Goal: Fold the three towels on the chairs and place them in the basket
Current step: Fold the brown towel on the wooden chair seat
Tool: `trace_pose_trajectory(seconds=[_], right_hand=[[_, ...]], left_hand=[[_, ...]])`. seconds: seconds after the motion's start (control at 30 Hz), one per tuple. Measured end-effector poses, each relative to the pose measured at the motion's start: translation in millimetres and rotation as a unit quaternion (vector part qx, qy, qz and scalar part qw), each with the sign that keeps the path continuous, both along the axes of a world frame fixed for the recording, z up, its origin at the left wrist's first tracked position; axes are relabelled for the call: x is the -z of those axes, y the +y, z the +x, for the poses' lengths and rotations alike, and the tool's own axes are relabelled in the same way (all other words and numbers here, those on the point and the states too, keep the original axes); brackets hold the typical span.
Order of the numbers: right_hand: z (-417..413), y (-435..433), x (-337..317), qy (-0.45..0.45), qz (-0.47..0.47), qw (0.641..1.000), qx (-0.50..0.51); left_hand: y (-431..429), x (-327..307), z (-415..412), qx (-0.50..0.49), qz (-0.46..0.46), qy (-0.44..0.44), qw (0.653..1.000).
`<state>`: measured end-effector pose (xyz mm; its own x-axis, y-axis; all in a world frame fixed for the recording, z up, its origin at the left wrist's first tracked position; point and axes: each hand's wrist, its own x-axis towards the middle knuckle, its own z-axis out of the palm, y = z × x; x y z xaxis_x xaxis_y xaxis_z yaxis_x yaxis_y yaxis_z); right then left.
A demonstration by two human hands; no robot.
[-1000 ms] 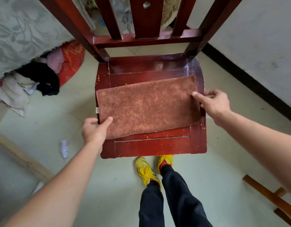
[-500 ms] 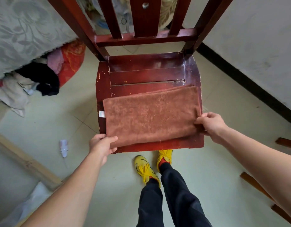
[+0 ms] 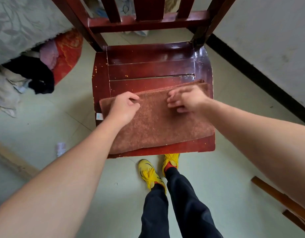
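Both hands had shifted since half a second before, from the towel's near-left corner and right end up to its far long edge; the towel itself had stayed by the front edge.

Left hand (image 3: 124, 109) rested on the towel (image 3: 162, 127) near its far-left corner, grip curled, thumb and forefinger closed on the hem. Right hand (image 3: 186, 100) was over the far edge toward the right, motion-blurred; could not tell whether its grip was spread or pinching.

Towel lay on the chair seat (image 3: 148, 69), along the front edge, reaching from near the left edge to the right edge. Back slats of the seat showed uncovered between towel and backrest.

Floor lay open left of the seat as far as a clothes pile (image 3: 28, 78). Wall with black skirting (image 3: 251, 74) ran near the right edge. Yellow shoes (image 3: 151, 174) stood just at the front edge.

Towel: rust-brown pile, folded to a long rectangle, stitched hem along the far edge, layers showing at the far-right corner, white label (image 3: 99, 116) at the left end.
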<state>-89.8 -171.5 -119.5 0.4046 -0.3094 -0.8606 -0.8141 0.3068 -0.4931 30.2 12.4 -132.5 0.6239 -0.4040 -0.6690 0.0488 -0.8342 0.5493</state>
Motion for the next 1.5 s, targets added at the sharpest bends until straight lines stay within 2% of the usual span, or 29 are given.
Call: trace_pose_trajectory(seconds=[0.07,0.13,0.23,0.3,0.33,0.43,0.5,0.6,0.73,0.9,1.0,1.13,1.27,1.4,1.5], right_hand=[[-2,-26,6,-0.01,-0.031,0.986,0.162],[-6,-46,7,-0.023,-0.062,0.97,0.234],[-22,-50,10,0.012,-0.204,0.959,0.198],[-39,-38,3,0.087,-0.304,0.941,0.119],[-49,-29,0,0.119,-0.318,0.938,0.072],[-77,2,-1,0.185,-0.311,0.929,-0.072],[-87,11,4,0.205,-0.305,0.924,-0.107],[-85,4,9,0.199,-0.226,0.953,-0.027],[-75,-10,2,0.122,-0.137,0.981,0.069],[-68,-20,-7,0.057,-0.111,0.987,0.1],[-65,-21,-16,0.019,-0.136,0.986,0.092],[-50,-7,-49,-0.069,-0.17,0.98,0.075],[-24,34,-73,-0.122,-0.178,0.976,-0.025],[12,87,-68,-0.11,-0.221,0.954,-0.171],[37,128,-50,-0.076,-0.246,0.937,-0.236]], left_hand=[[10,8,13,-0.068,0.002,-0.005,0.998],[23,10,19,-0.085,0.02,-0.034,0.996],[43,3,0,-0.052,0.015,-0.119,0.991],[57,-4,-24,0.003,0.03,-0.152,0.988],[64,-6,-36,0.048,0.047,-0.153,0.986],[84,-2,-60,0.177,0.101,-0.165,0.965],[87,1,-62,0.191,0.11,-0.175,0.96],[84,1,-58,0.222,0.114,-0.21,0.945],[83,0,-42,0.296,0.089,-0.285,0.907],[85,11,-21,0.376,0.137,-0.239,0.885],[90,16,-19,0.39,0.151,-0.23,0.879],[87,8,-21,0.393,0.165,-0.231,0.875],[94,-11,-24,0.292,0.17,-0.221,0.915],[122,-31,-18,0.212,0.166,-0.236,0.934],[141,-34,-12,0.17,0.165,-0.224,0.945]])
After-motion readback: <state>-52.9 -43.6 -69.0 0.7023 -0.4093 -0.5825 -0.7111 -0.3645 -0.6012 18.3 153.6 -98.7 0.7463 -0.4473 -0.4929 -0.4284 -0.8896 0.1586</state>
